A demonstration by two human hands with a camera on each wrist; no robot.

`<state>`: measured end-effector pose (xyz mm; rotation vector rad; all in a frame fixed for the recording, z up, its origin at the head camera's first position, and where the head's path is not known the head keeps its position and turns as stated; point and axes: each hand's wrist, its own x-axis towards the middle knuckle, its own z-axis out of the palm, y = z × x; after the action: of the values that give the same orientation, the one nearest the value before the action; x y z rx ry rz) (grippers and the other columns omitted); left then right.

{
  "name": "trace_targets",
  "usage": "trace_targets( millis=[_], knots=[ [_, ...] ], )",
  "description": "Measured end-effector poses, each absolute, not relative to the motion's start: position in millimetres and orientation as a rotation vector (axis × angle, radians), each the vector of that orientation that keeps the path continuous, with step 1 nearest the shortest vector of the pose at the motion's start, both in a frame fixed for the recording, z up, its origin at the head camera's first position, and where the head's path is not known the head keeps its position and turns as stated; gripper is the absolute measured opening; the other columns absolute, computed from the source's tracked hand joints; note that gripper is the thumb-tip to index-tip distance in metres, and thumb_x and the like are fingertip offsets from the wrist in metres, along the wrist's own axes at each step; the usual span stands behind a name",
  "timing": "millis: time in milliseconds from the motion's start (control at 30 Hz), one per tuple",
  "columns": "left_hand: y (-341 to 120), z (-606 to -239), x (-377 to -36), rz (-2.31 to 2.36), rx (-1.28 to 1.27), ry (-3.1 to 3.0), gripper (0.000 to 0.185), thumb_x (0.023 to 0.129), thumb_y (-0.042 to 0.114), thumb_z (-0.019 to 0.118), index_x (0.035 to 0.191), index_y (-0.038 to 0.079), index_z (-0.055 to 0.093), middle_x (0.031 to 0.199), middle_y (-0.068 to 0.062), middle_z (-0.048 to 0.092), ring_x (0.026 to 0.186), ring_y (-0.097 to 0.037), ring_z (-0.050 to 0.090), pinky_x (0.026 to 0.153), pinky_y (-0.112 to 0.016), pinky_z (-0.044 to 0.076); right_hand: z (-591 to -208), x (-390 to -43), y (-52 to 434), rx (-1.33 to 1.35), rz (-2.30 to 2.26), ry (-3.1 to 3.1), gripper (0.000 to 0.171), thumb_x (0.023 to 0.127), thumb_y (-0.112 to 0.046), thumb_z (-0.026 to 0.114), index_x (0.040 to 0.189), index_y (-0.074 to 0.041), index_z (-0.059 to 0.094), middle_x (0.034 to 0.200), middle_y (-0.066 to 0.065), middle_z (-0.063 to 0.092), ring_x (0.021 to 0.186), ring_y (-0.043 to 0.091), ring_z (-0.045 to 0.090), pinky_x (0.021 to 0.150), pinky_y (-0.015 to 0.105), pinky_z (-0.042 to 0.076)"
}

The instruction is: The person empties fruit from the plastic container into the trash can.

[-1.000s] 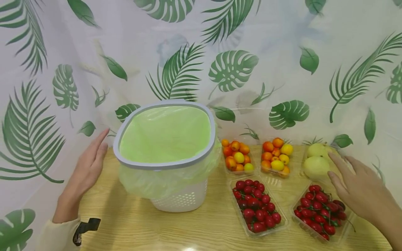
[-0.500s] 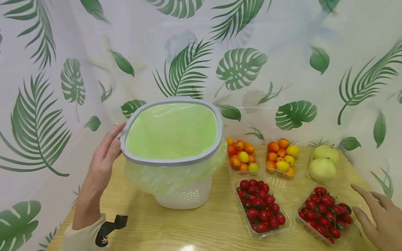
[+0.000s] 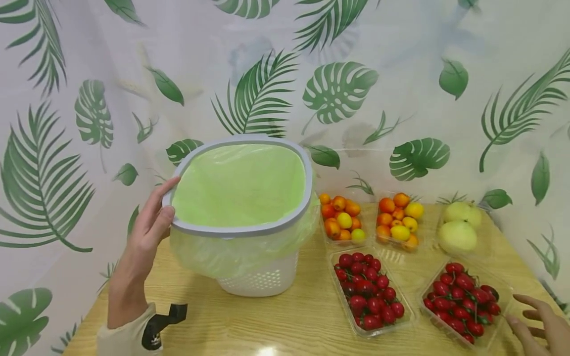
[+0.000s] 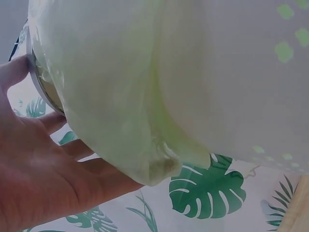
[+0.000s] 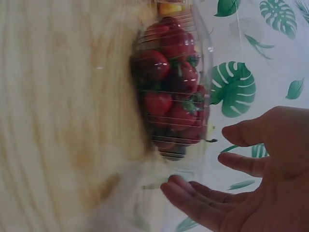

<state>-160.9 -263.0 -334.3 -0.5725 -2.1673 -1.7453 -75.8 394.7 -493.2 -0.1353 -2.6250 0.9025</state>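
My left hand (image 3: 144, 237) is at the left side of a white perforated wastebasket (image 3: 262, 277). Its thumb and forefinger touch the basket's grey rim (image 3: 240, 231); in the left wrist view the other fingers lie fairly straight along the light green bag (image 4: 111, 96), their tips hidden behind it. This bag lines the basket and hangs over its outside. At the lower right, my right hand (image 3: 541, 326) has its fingers loosely spread, with nothing in them. Nearest to it is a clear plastic box of small red oval fruits (image 3: 463, 299) with green stems, apart from the fingers.
Left of that box, another clear box holds red fruits (image 3: 367, 291). Behind are two boxes of orange and yellow fruits (image 3: 342, 220), (image 3: 398, 222), and a clear box of pale green pears (image 3: 457, 237). A leaf-patterned curtain (image 3: 276, 64) hangs behind the wooden table (image 3: 213, 326).
My left hand has moved right and now touches the basket's rim. My right hand has drawn back from above the pears to the lower right. The boxes stay in place.
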Motion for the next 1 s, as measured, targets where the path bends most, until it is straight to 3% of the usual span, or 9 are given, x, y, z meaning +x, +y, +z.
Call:
trace_targets(
  millis=[67, 200, 267, 300, 400, 500, 567, 800, 1000],
  knots=[
    [-264.7, -335.7, -158.9, -1.784, -0.549, -2.154, 0.05, 0.109, 0.014, 0.039, 0.159, 0.016, 0.038, 0.148, -0.021, 0.045, 0.112, -0.029, 0.059, 0.087, -0.025, 0.053, -492.3, -78.1, 396.1, -0.194, 1.002, -2.663, 0.039, 0.103, 0.001, 0.049, 0.133, 0.022, 0.035, 0.112, 0.054, 0.042, 0.077, 0.054, 0.062, 0.046, 0.042, 0.054],
    [-267.5, -337.3, -153.5, -1.813, -0.516, -2.146, 0.05, 0.109, 0.015, 0.038, 0.159, 0.016, 0.037, 0.148, -0.02, 0.043, 0.114, -0.03, 0.057, 0.088, -0.026, 0.052, -491.6, -85.5, 404.2, -0.205, 1.304, -2.654, 0.03, 0.111, -0.011, 0.039, 0.137, -0.021, 0.047, 0.119, 0.05, 0.036, 0.069, 0.0, 0.062, 0.052, 0.033, 0.057],
    [-268.1, -337.2, -151.8, -1.817, -0.509, -2.147, 0.05, 0.109, 0.016, 0.038, 0.159, 0.017, 0.037, 0.149, -0.018, 0.043, 0.116, -0.029, 0.056, 0.089, -0.025, 0.052, -491.9, -91.1, 409.2, -0.214, 1.427, -2.659, 0.032, 0.112, -0.017, 0.037, 0.131, -0.041, 0.043, 0.124, 0.047, 0.032, 0.075, -0.01, 0.056, 0.057, 0.035, 0.059],
    [-268.2, -337.1, -151.2, -1.817, -0.506, -2.15, 0.05, 0.109, 0.016, 0.038, 0.159, 0.017, 0.037, 0.149, -0.017, 0.043, 0.116, -0.029, 0.056, 0.089, -0.025, 0.051, -492.8, -94.0, 411.9, -0.217, 1.49, -2.658, 0.031, 0.112, -0.019, 0.037, 0.13, -0.044, 0.041, 0.126, 0.046, 0.03, 0.077, -0.011, 0.055, 0.06, 0.036, 0.06],
    [-268.8, -336.7, -150.9, -1.82, -0.507, -2.152, 0.05, 0.109, 0.016, 0.037, 0.159, 0.017, 0.037, 0.149, -0.017, 0.043, 0.117, -0.029, 0.055, 0.089, -0.026, 0.052, -493.6, -103.5, 417.7, -0.241, 1.522, -2.737, 0.022, 0.112, -0.024, 0.041, 0.134, -0.021, 0.045, 0.129, 0.047, 0.032, 0.082, -0.003, 0.06, 0.065, 0.038, 0.06],
    [-270.0, -336.3, -151.0, -1.815, -0.503, -2.155, 0.049, 0.109, 0.016, 0.037, 0.159, 0.017, 0.037, 0.15, -0.017, 0.043, 0.117, -0.029, 0.055, 0.089, -0.026, 0.052, -491.2, -114.0, 417.5, -0.22, 1.414, -2.854, 0.044, 0.112, -0.026, 0.044, 0.137, 0.008, 0.034, 0.131, 0.047, 0.035, 0.092, 0.029, 0.067, 0.064, 0.04, 0.059],
    [-270.7, -336.2, -150.9, -1.812, -0.499, -2.155, 0.049, 0.109, 0.017, 0.037, 0.158, 0.017, 0.037, 0.15, -0.017, 0.043, 0.118, -0.029, 0.055, 0.089, -0.026, 0.052, -488.5, -119.7, 415.8, -0.2, 1.345, -2.917, 0.048, 0.112, -0.026, 0.043, 0.138, 0.013, 0.031, 0.133, 0.047, 0.035, 0.099, 0.046, 0.063, 0.064, 0.039, 0.058],
    [-270.0, -337.0, -151.7, -1.826, -0.501, -2.166, 0.049, 0.109, 0.017, 0.037, 0.159, 0.018, 0.037, 0.152, -0.017, 0.042, 0.12, -0.03, 0.054, 0.09, -0.027, 0.051, -481.9, -128.8, 418.4, -0.22, 1.439, -2.965, 0.041, 0.111, -0.017, 0.04, 0.139, 0.013, 0.033, 0.136, 0.048, 0.039, 0.092, -0.001, 0.058, 0.073, 0.042, 0.06],
    [-265.8, -336.3, -153.7, -1.852, -0.489, -2.195, 0.047, 0.11, 0.022, 0.037, 0.157, 0.018, 0.036, 0.154, -0.011, 0.037, 0.123, -0.031, 0.048, 0.093, -0.029, 0.047, -486.2, -119.7, 431.5, -0.245, 1.571, -2.874, 0.023, 0.11, -0.016, 0.047, 0.133, -0.012, 0.05, 0.121, 0.021, 0.06, 0.089, -0.004, 0.058, 0.074, 0.045, 0.06]
  ],
)
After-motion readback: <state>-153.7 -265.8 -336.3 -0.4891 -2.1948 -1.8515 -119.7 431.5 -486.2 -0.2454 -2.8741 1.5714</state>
